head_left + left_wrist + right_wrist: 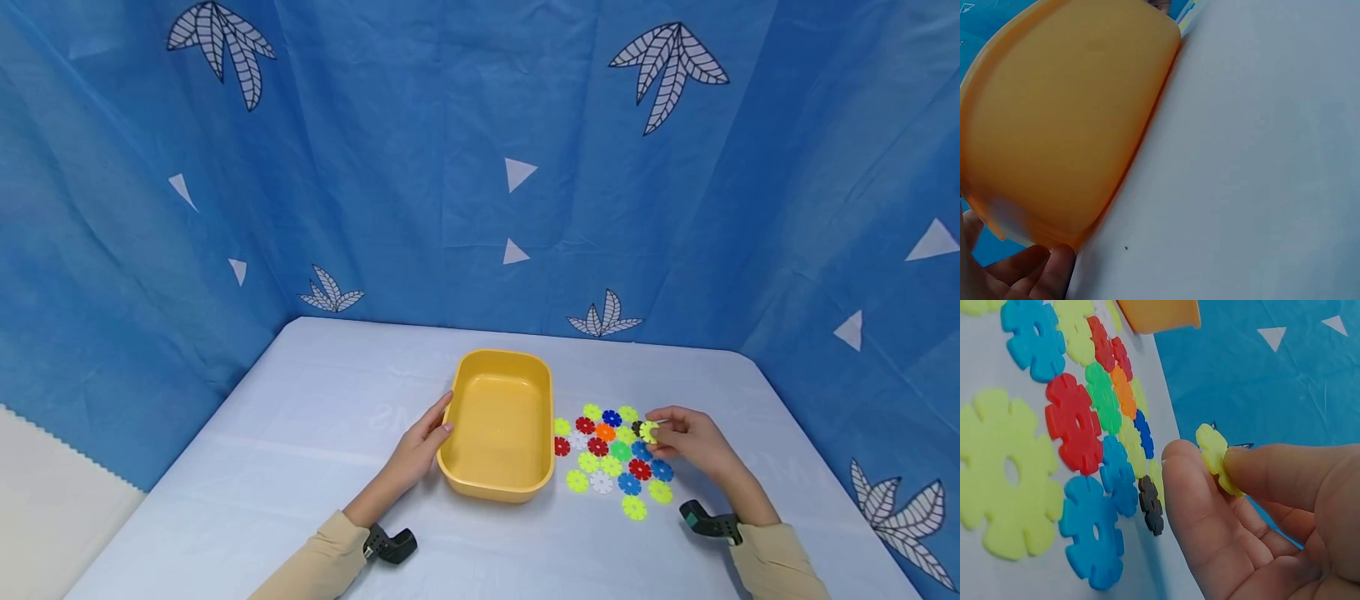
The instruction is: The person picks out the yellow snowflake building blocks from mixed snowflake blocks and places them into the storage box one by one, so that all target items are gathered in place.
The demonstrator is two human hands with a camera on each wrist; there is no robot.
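My left hand (422, 440) holds the left side of a yellow plastic bin (552, 450). In the left wrist view, fingertips (1057, 265) rest against the bin's outer wall (1072, 125). My right hand (692, 437) pinches a yellow-green notched snowflake disc (1213, 453) between thumb and fingers, a little above the table. Below and left of that hand lie several flat discs of the same kind, among them a red disc (640, 469), a blue disc (629, 483), a green disc (620, 451), an orange disc (605, 432), a white disc (602, 482) and a black disc (1150, 505).
A white-covered table (315, 400) carries the bin and discs, which spread close to the bin's right wall. Blue patterned cloth (420, 167) hangs behind the table and at both sides. Each wrist wears a dark camera mount (393, 546).
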